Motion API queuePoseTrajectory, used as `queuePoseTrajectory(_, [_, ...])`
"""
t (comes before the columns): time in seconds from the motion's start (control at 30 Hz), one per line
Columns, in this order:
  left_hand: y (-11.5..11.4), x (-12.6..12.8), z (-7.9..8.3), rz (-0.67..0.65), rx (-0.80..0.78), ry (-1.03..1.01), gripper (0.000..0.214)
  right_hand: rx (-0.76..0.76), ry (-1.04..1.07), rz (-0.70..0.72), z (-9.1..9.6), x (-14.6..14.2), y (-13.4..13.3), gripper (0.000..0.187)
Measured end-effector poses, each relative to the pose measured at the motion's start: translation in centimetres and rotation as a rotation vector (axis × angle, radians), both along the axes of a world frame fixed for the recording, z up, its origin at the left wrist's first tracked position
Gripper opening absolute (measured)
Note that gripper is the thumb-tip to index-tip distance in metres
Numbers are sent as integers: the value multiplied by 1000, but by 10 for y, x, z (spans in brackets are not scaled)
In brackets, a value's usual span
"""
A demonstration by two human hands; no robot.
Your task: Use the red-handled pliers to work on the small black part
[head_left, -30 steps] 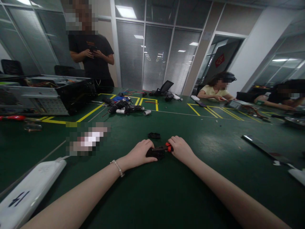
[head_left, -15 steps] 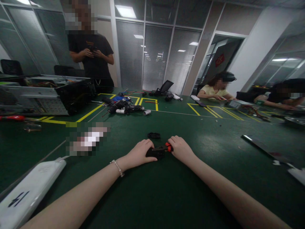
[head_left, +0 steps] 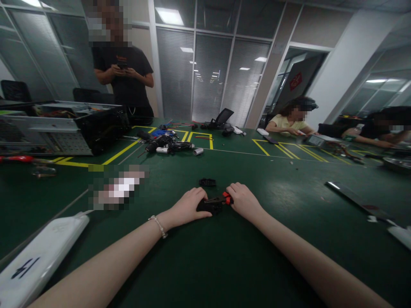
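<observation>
My left hand (head_left: 188, 208) rests on the green table (head_left: 224, 256), fingers curled over a small black part (head_left: 210, 206). My right hand (head_left: 244, 199) is closed on a small tool with red tips (head_left: 224, 198) that points into that black part. Both hands lie close together at the table's middle. A second small black piece (head_left: 207, 182) lies just beyond them, apart from both hands.
A white device marked 14 (head_left: 38, 256) lies near left. An open computer case (head_left: 64, 126) stands at far left, with a heap of tools (head_left: 167, 143) behind. A flat metal strip (head_left: 353, 196) lies right. A person stands at the back left; other people sit at the far right.
</observation>
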State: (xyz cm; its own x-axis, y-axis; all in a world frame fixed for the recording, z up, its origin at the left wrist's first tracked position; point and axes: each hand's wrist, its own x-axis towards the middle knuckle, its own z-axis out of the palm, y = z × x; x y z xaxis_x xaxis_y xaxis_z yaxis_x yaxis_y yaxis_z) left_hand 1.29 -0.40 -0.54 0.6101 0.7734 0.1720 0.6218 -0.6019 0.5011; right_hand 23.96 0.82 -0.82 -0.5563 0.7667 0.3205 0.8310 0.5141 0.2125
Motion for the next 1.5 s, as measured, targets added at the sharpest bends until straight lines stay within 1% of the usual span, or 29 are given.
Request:
queuePoseTrajectory(0.27, [-1, -1, 1, 2, -5, 4, 36, 11, 2, -6, -1, 0, 0, 22])
queuePoseTrajectory(0.6, [1, -1, -3, -14, 50, -15, 35, 13, -19, 1, 1, 1, 0, 22])
queuePoseTrajectory(0.87, [1, -1, -2, -8, 47, 8, 36, 40, -25, -16, 0, -1, -1, 21])
queuePoseTrajectory(1.0, [1, -1, -3, -10, 42, 7, 36, 37, -21, -22, -1, 0, -1, 24])
queuePoseTrajectory(1.33, [0, 0, -2, -8, 21, -3, 36, 8, -9, 13, 0, 3, 0, 25])
queuePoseTrajectory(1.5, [0, 0, -1, -7, 37, 0, 35, 25, -8, 10, -2, 1, 1, 24])
